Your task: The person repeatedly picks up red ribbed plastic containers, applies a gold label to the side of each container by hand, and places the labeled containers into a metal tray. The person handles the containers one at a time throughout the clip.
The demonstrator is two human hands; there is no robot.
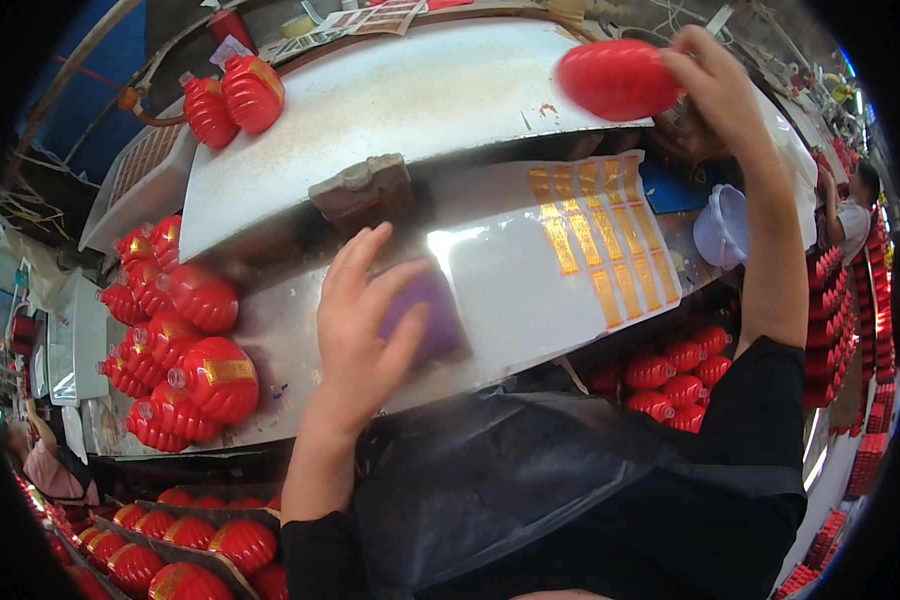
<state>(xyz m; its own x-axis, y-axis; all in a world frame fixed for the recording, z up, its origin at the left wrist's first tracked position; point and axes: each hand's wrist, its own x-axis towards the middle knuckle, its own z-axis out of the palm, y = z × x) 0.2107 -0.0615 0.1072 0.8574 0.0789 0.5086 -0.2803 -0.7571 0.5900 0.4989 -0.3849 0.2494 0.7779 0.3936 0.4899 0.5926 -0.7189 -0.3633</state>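
1. Ribbed red bottle [615,80], one, motion-blurred: seen against the far right corner of the white upper bench [400,95]. Whether it touches the top, I cannot tell.

2. Handling note, my judgement: the hollow, rounded wall probably gives under pressure, so a light, full grip at one end serves best. The turn of the wrist should be smooth, the bottle's belly kept off the bench edge and the printed face unrubbed.

3. My right hand [715,75]: fingers curled around the bottle's right end, gripping it. Right arm [778,240] stretched up past the right end of the metal lower bench [280,325], hand bent leftward at the wrist.

4. My left hand [358,310]: fingers spread, thumb apart, nothing visible in the grasp. It stands over the middle of the lower bench, beside a purple pad [435,315]; contact is uncertain. Left forearm [320,455] rises from the near edge.

5. Gold label sheet [510,270]: toward the lower bench's right end.
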